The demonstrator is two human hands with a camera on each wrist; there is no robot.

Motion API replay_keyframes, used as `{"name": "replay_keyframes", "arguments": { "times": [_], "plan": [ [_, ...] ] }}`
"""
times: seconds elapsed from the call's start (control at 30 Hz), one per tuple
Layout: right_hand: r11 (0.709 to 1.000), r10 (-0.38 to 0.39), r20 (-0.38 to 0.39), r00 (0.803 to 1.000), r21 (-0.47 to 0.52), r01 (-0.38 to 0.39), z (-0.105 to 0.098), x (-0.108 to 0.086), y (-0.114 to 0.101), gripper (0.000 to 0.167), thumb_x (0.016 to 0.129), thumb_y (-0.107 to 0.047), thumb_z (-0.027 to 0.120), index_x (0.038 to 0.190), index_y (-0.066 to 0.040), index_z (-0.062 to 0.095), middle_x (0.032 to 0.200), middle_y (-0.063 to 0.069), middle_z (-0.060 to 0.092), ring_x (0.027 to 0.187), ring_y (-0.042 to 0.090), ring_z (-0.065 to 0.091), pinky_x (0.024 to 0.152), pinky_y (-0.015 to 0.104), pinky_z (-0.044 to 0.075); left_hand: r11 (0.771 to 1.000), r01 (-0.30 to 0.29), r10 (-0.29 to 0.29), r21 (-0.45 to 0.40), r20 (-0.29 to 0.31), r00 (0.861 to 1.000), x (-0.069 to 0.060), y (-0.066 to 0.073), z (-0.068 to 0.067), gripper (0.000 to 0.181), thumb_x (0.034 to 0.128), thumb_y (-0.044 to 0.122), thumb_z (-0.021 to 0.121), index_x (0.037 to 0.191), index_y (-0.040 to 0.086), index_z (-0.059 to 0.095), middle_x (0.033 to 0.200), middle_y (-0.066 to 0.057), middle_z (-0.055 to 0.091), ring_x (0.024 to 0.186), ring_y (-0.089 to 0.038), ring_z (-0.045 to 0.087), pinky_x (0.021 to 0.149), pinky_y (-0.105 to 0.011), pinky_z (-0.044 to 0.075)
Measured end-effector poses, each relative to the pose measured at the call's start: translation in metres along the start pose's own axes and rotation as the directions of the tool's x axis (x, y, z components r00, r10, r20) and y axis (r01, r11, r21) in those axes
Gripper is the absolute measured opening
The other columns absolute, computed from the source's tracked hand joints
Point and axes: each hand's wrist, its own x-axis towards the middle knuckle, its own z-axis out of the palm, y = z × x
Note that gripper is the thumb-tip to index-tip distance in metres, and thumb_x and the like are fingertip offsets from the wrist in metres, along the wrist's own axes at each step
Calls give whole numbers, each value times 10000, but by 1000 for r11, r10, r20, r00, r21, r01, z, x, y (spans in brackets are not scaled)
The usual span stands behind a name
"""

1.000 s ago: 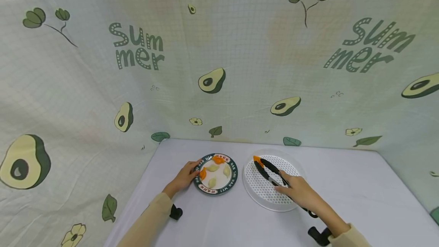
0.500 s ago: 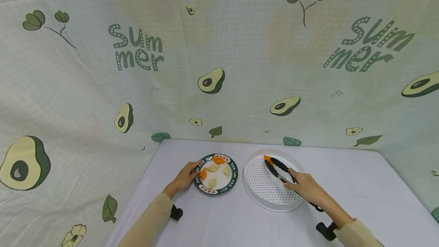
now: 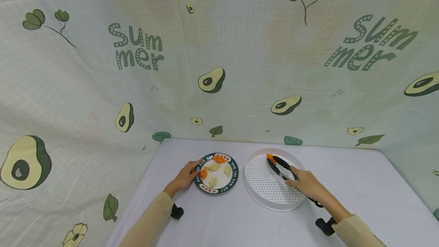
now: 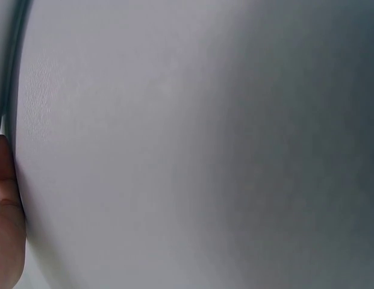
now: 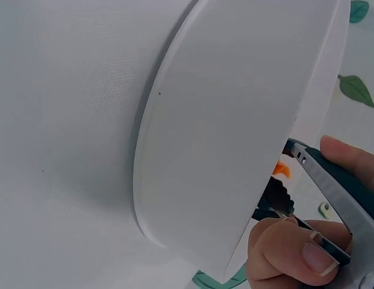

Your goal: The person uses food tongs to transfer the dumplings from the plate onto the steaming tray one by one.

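In the head view my left hand (image 3: 186,175) holds the left rim of a green-rimmed plate (image 3: 234,180). On the plate lie three pale dumplings (image 3: 213,167) and two orange dumpling-like pieces (image 3: 218,159). My right hand (image 3: 308,184) grips black and silver tongs (image 3: 282,162). Between the tongs' tips is another orange piece (image 3: 270,157), over the back part of a round white tray (image 3: 267,197) with a perforated surface. In the right wrist view, thumb and fingers press the arms of the tongs (image 5: 331,186), and the tray's side hides most of the orange piece (image 5: 283,169).
A white table (image 3: 219,224) carries both dishes, with a narrow gap between plate and tray. Behind the table hangs a cloth (image 3: 240,48) printed with avocados and leaves. A black wrist camera (image 3: 325,226) sits below the right wrist.
My right hand and the tongs have shifted right and slightly back over the tray, with the orange piece still between the tips. My left hand and the plate have stayed in place.
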Motion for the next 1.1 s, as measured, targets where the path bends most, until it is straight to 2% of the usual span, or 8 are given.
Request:
{"name": "replay_keyframes", "arguments": {
  "times": [0.2, 0.43, 0.63, 0.93, 1.0, 1.07, 1.1],
  "plan": [
    [1000, 14, 6, 1000, -5, -14, 0, 1, 0, 735, 942, -235, 691, 1365, 261, 352, 1295, 485, 436, 1178, 604, 476, 853, 611, 488, 1000, -17, 17, 6, -1, 1000, 0, 0, -2, 494, 1026, 111, 561, 1507, 107, 450, 1319, -143, 517, 982, -221, 471, 831, -385, 397],
    [1000, 17, 1, 1000, -2, -17, -2, -2, 1, 760, 947, -261, 682, 1381, 256, 331, 1318, 489, 406, 1205, 625, 431, 875, 638, 463, 1000, -6, 6, 9, 5, 1000, 1, 1, -2, 495, 1029, 125, 559, 1511, 119, 447, 1317, -133, 519, 981, -222, 469, 830, -388, 388],
    [1000, -7, -13, 1000, 24, 7, -8, -8, -2, 776, 958, -266, 664, 1400, 254, 294, 1350, 484, 374, 1233, 629, 393, 910, 663, 424, 1000, -15, 15, 16, 7, 1000, 1, 3, -1, 485, 1032, 121, 550, 1506, 102, 450, 1327, -142, 516, 1003, -233, 470, 861, -407, 399],
    [997, -62, -22, 998, 38, 62, -17, -15, -19, 853, 961, -378, 656, 1426, 232, 282, 1382, 456, 365, 1266, 609, 369, 959, 677, 372, 999, -9, 9, 32, 1, 1000, 0, 3, -1, 498, 1028, 128, 560, 1511, 108, 444, 1324, -144, 517, 993, -230, 473, 851, -392, 402],
    [995, -82, -28, 996, 47, 83, -17, -16, -24, 854, 959, -389, 657, 1429, 224, 292, 1381, 446, 386, 1268, 597, 384, 959, 675, 378, 999, -2, 2, 32, 5, 1000, 0, 3, -1, 505, 1029, 139, 560, 1518, 117, 434, 1326, -140, 514, 991, -225, 471, 845, -381, 397],
    [994, -91, -25, 996, 60, 93, -17, -17, -30, 856, 956, -399, 658, 1436, 212, 299, 1273, 414, 518, 1197, 540, 499, 929, 622, 441, 999, -2, 2, 32, 7, 1000, 0, 2, -1, 505, 1031, 140, 557, 1519, 117, 431, 1323, -139, 513, 986, -222, 470, 835, -374, 396],
    [993, -94, -19, 995, 76, 95, -16, -17, -33, 851, 956, -392, 660, 1442, 206, 298, 1178, 384, 572, 1107, 501, 557, 880, 583, 479, 999, -6, 5, 34, 5, 1000, 0, 2, -1, 502, 1031, 137, 556, 1517, 113, 434, 1321, -141, 513, 985, -223, 472, 830, -375, 397]
  ]
}}
